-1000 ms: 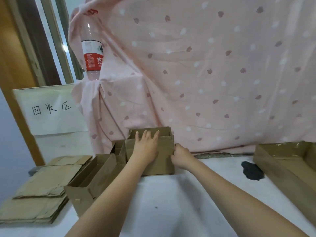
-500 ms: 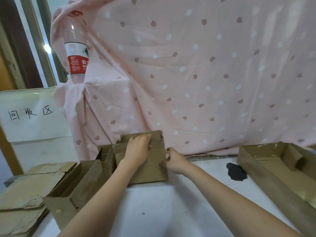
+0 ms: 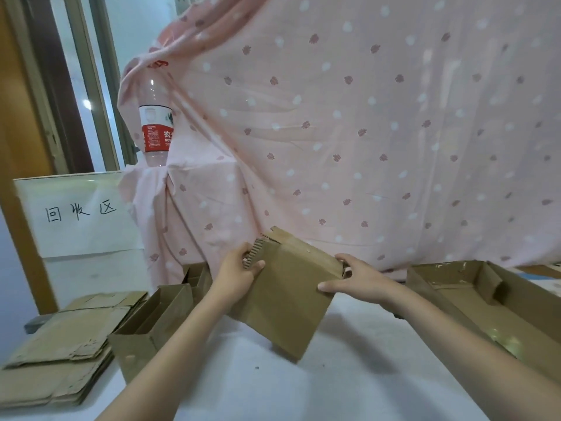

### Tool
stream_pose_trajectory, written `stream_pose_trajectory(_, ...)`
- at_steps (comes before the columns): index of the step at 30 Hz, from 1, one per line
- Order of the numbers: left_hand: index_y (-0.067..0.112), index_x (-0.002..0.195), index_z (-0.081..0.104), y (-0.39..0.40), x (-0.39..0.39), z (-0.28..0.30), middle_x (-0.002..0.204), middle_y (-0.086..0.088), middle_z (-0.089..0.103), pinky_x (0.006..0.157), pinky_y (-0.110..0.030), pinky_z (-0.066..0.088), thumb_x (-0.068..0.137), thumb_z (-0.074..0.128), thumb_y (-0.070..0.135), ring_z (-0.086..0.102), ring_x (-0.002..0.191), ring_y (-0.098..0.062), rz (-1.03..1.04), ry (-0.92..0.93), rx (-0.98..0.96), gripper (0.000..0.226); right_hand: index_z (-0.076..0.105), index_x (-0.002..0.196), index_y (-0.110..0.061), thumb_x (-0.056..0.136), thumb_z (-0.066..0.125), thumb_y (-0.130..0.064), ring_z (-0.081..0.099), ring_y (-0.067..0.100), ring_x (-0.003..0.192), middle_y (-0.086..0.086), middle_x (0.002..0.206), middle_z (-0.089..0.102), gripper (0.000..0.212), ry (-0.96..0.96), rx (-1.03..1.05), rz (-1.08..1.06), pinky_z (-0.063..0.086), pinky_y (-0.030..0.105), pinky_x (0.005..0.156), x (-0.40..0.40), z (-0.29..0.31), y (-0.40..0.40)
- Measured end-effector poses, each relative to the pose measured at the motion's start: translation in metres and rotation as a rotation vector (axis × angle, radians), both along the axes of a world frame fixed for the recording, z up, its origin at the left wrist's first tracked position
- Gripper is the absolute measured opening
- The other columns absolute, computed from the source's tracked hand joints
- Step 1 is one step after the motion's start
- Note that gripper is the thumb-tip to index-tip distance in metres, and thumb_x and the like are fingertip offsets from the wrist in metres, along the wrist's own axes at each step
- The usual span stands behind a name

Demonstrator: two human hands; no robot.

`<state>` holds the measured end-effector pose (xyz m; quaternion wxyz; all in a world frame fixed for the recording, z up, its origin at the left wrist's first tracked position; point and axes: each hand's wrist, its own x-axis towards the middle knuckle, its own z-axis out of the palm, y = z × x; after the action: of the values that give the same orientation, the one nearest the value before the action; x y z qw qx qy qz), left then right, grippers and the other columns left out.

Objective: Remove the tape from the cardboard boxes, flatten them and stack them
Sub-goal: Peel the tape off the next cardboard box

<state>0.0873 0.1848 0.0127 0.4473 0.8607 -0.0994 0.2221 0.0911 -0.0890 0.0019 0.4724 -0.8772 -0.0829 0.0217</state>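
— What's the biggest thing there?
— A pink spotted sheet (image 3: 364,132) hanging across the far side, with a clear bottle (image 3: 155,129) against its left edge. Below is a white table (image 3: 243,390).
— And the cardboard?
— A long open box (image 3: 491,302) on the right, a stack of flattened boxes (image 3: 57,344) near left, an open box (image 3: 151,326) just right of that stack, and a white sign (image 3: 79,212) behind.
— Which box is being handled?
— The middle box (image 3: 288,299), tilted, lifted above the table. The left hand (image 3: 239,270) grasps its upper left edge, fingers curled round it; the right hand (image 3: 361,279) grips its right edge, thumb on the front.
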Motion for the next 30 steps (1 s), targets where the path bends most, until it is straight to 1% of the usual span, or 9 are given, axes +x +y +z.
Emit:
stream_pose_trajectory(2, 0.011, 0.101, 0.063, 0.003, -0.01, -0.003, 0.096, -0.007, 0.071, 0.085, -0.033, 0.053, 0.092, 0.068, 0.011, 0.068, 0.092, -0.019, -0.023, 0.046, -0.063, 0.011, 0.027, 0.155, -0.027, 0.065, 0.089, -0.051, 0.052, 0.012, 0.124, -0.007, 0.142, 0.043, 0.112, -0.033, -0.006, -0.02, 0.042, 0.031, 0.104, -0.011, 0.007, -0.001)
stream_pose_trajectory(4, 0.012, 0.106, 0.063, 0.007, -0.019, -0.004, 0.101, -0.004, 0.071, 0.082, -0.022, 0.055, 0.092, 0.064, 0.005, 0.068, 0.09, -0.013, -0.025, 0.077, -0.108, 0.016, 0.029, 0.153, -0.029, 0.064, 0.089, -0.049, 0.053, 0.009, 0.121, -0.013, 0.143, 0.037, 0.109, -0.054, -0.029, 0.0, 0.044, 0.03, 0.101, -0.02, 0.012, -0.001)
stream_pose_trajectory(6, 0.011, 0.115, 0.063, 0.009, -0.029, 0.0, 0.107, -0.004, 0.067, 0.074, -0.008, 0.046, 0.092, 0.053, -0.004, 0.064, 0.094, -0.014, 0.092, 0.003, -0.017, 0.03, 0.033, 0.15, -0.03, 0.062, 0.09, -0.048, 0.055, 0.006, 0.117, -0.015, 0.138, 0.036, 0.107, -0.084, -0.06, 0.032, 0.047, 0.031, 0.1, -0.027, 0.014, 0.002)
stream_pose_trajectory(10, 0.01, 0.135, 0.055, 0.0, -0.049, 0.016, 0.13, -0.006, 0.052, 0.09, -0.017, 0.035, 0.093, 0.044, -0.006, 0.054, 0.113, -0.019, 0.243, -0.185, 0.182, 0.047, 0.031, 0.151, -0.034, 0.061, 0.091, -0.046, 0.049, 0.002, 0.118, -0.018, 0.138, 0.035, 0.109, -0.12, -0.118, 0.096, 0.046, 0.027, 0.098, -0.042, 0.015, 0.012)
stream_pose_trajectory(16, 0.016, 0.149, 0.04, -0.048, -0.069, 0.019, 0.154, -0.004, 0.04, 0.113, -0.031, 0.027, 0.107, 0.035, 0.025, 0.038, 0.14, -0.024, -0.088, 0.032, 0.565, 0.044, 0.032, 0.146, -0.038, 0.06, 0.092, -0.048, 0.046, 0.001, 0.12, -0.017, 0.137, 0.038, 0.106, -0.175, -0.167, 0.16, 0.04, 0.017, 0.087, -0.057, 0.003, 0.028)
stream_pose_trajectory(19, 0.02, 0.154, 0.029, -0.058, -0.073, 0.007, 0.162, 0.001, 0.026, 0.12, -0.037, 0.016, 0.108, 0.023, 0.04, 0.023, 0.149, -0.02, -0.142, 0.162, 0.788, 0.051, 0.037, 0.14, -0.036, 0.068, 0.087, -0.051, 0.045, -0.004, 0.119, -0.018, 0.134, 0.041, 0.09, -0.166, -0.181, 0.172, 0.037, 0.008, 0.082, -0.062, -0.003, 0.025)
stream_pose_trajectory(23, 0.023, 0.157, 0.022, -0.056, -0.07, -0.009, 0.165, 0.003, 0.017, 0.123, -0.037, 0.009, 0.105, 0.015, 0.052, 0.016, 0.151, -0.017, -0.108, 0.104, 0.947, 0.06, 0.049, 0.137, -0.038, 0.086, 0.065, -0.059, 0.049, -0.006, 0.123, -0.018, 0.136, 0.048, 0.058, -0.144, -0.115, 0.207, 0.04, 0.012, 0.093, -0.063, -0.003, 0.015)
stream_pose_trajectory(26, 0.019, 0.159, 0.013, -0.056, -0.069, -0.015, 0.166, 0.002, 0.012, 0.123, -0.037, 0.007, 0.096, 0.022, 0.07, 0.01, 0.152, -0.016, -0.112, 0.095, 0.958, 0.082, 0.06, 0.127, -0.044, 0.094, 0.056, -0.054, 0.052, -0.012, 0.117, -0.022, 0.132, 0.053, 0.034, -0.165, -0.138, 0.18, 0.042, 0.015, 0.091, -0.061, 0.001, 0.008)
stream_pose_trajectory(30, 0.017, 0.159, 0.006, -0.055, -0.071, -0.02, 0.167, 0.002, 0.004, 0.124, -0.036, 0.003, 0.085, 0.042, 0.079, 0.006, 0.152, -0.015, -0.098, 0.059, 1.005, 0.103, 0.068, 0.119, -0.042, 0.096, 0.061, -0.045, 0.055, -0.013, 0.111, -0.022, 0.122, 0.058, 0.025, -0.213, -0.197, 0.155, 0.043, 0.017, 0.09, -0.061, 0.005, 0.006)
